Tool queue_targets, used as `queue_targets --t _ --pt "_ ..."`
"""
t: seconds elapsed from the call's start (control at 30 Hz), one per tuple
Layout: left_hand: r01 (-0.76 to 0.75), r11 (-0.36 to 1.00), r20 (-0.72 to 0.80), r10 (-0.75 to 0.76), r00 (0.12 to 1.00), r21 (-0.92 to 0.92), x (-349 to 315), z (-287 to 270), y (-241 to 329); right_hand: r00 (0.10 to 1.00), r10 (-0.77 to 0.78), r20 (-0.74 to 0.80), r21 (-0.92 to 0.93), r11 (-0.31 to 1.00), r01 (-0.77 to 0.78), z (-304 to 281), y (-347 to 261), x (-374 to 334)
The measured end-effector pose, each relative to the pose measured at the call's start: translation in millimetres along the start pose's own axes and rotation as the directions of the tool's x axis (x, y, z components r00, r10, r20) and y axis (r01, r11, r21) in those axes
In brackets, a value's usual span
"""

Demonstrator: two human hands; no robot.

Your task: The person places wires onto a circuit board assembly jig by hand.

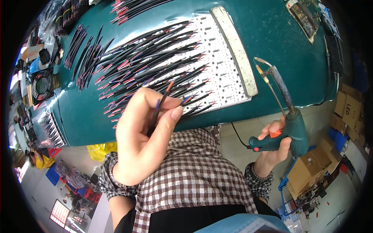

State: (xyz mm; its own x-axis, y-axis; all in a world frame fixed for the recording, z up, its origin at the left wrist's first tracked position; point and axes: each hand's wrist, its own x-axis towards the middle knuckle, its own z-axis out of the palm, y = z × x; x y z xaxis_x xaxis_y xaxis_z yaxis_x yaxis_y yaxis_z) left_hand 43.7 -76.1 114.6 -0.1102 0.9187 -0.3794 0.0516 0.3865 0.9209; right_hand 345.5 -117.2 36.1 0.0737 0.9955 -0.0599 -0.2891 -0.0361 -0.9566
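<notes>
My left hand [142,136] is closed in a pinch around thin black cable [168,91], raised over the near edge of the green table. Coloured wire ends show by the fingertips; how many pieces I hold is unclear. Wrapped around the handle of a green soldering gun [297,134] is my right hand [276,146], off the table's near edge. The gun's bent metal tip points up and away, beside a thin feed tube. Beyond my left hand lies a white circuit board panel [223,91], with rows of black cables [155,58] lying across its left side.
A pale, worn bar [234,52] lies along the panel's right side. Loose cable bundles [88,62] rest farther left, with a small fan [42,86] beyond them. At the far right corner sits a stained tray [302,19]. Cardboard boxes [311,171] stand at the lower right.
</notes>
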Motion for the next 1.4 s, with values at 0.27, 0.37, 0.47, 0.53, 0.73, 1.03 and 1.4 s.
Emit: queue_targets --t 0.27,0.37,0.47,0.53,0.73,1.03,1.4 --pt "-0.194 0.924 -0.043 0.220 0.975 0.331 62.8 47.1 -62.4 0.999 0.050 -0.016 -0.110 0.993 -0.051 4.7 -9.3 -7.7" --pt "-0.274 0.851 -0.062 0.335 0.940 0.447 65.2 51.9 -74.3 0.993 0.082 -0.090 -0.273 0.957 -0.103 13.0 -13.6 -15.8" --pt "-0.272 0.838 -0.063 0.340 0.938 0.472 65.3 53.6 -73.9 0.986 0.159 -0.046 -0.269 0.949 -0.165 10.6 -12.5 -23.6" --pt "-0.265 0.837 -0.066 0.335 0.940 0.479 65.3 55.8 -74.1 0.977 0.212 -0.014 -0.279 0.938 -0.207 9.2 -15.7 -26.0" --pt "-0.270 0.846 -0.096 0.349 0.932 0.460 64.2 59.8 -75.3 0.958 0.283 0.046 -0.281 0.924 -0.260 11.6 -9.0 -24.6" --pt "-0.288 0.823 -0.064 0.363 0.929 0.490 65.1 61.5 -75.3 0.973 0.221 0.063 -0.487 0.858 -0.163 8.3 1.3 -25.4" --pt "-0.303 0.816 -0.069 0.383 0.921 0.492 65.7 62.0 -75.1 0.974 0.213 0.076 -0.521 0.841 -0.143 7.8 4.2 -24.0"
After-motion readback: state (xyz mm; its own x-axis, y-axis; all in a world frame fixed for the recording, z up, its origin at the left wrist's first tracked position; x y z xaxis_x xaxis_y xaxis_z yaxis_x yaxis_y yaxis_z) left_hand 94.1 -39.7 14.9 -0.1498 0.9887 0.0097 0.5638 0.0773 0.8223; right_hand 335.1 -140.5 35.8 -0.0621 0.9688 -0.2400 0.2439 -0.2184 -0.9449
